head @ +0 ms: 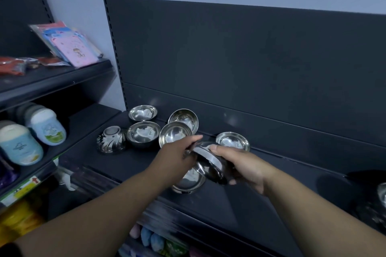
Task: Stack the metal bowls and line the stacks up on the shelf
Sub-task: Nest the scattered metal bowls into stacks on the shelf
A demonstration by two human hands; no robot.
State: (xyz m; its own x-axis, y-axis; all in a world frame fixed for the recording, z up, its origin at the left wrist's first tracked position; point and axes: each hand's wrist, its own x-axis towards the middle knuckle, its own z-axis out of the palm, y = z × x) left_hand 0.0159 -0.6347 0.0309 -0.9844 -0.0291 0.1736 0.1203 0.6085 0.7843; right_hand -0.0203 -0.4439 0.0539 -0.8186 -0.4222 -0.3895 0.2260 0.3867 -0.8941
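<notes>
Several shiny metal bowls lie loose on the dark shelf (240, 200). My right hand (242, 165) grips a tilted metal bowl (211, 162) by its rim, above another bowl (191, 181) lying on the shelf. My left hand (177, 156) holds the same tilted bowl from the left, fingers over its upper edge. Behind the hands, one bowl (174, 133) leans on another (183, 118). An upright bowl (232, 141) sits to the right. Two upright bowls (143, 112) (143, 131) and an upside-down ribbed bowl (111, 139) sit at the left.
The shelf's dark back panel (250, 69) rises behind the bowls. A neighbouring rack on the left holds blue-and-white bottles (19, 144) and pink packets (77, 50). More metal ware (382, 194) shows at the far right edge. Coloured items (154, 242) fill the shelf below.
</notes>
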